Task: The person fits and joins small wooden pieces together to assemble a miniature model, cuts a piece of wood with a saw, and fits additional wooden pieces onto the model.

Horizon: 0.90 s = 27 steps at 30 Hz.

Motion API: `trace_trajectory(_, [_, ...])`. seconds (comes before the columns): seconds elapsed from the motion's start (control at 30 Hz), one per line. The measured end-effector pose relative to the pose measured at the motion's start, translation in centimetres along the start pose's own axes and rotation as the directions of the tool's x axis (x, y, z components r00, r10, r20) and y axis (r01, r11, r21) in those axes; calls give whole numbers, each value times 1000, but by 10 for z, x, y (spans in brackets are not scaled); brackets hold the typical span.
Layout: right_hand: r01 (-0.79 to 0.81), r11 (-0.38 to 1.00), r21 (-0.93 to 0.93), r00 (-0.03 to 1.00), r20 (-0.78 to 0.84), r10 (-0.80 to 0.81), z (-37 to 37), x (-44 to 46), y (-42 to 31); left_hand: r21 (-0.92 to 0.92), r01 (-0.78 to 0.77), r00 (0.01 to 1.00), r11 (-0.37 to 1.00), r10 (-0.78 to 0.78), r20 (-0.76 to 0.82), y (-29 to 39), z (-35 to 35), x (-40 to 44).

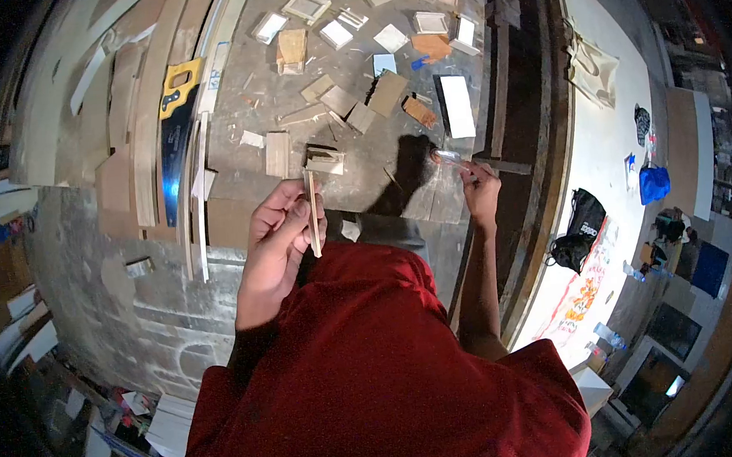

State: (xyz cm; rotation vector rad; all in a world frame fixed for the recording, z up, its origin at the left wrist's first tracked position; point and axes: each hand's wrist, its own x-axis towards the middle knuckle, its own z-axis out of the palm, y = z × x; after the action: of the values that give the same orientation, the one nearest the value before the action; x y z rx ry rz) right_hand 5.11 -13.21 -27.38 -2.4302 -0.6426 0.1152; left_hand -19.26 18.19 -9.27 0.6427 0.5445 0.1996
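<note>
My left hand (276,238) pinches a thin strip of pale wood (314,219), held upright between thumb and fingers near my chest. Just beyond it, a small stack of wood pieces (326,159) lies on the worktable (364,197). On the right, my right hand (482,189) is closed around a slim, shiny, partly clear object (452,158) with a reddish tint; its exact kind is too blurred to tell. Close to that object lies a white rectangular board (458,105). A brown block (419,111) rests to its left.
A yellow-handled handsaw (178,139) lies among long boards (146,133) on the left. Small wooden frames (306,7) and offcuts scatter over the tabletop. A dark gap (520,110) separates it from a white table (598,122) holding a black bag (580,232) and a blue pouch (654,184).
</note>
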Motion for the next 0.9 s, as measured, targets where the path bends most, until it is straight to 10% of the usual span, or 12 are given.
trace_trajectory(0.83, [-150, 956, 253, 949, -236, 211, -31, -15, -15, -92, 100, 989, 991, -89, 118, 7, -7, 1])
trace_trajectory(0.9, [-163, 716, 679, 883, -223, 413, -44, -18, -43, -97, 101, 993, 990, -94, 74, 10, -1, 2])
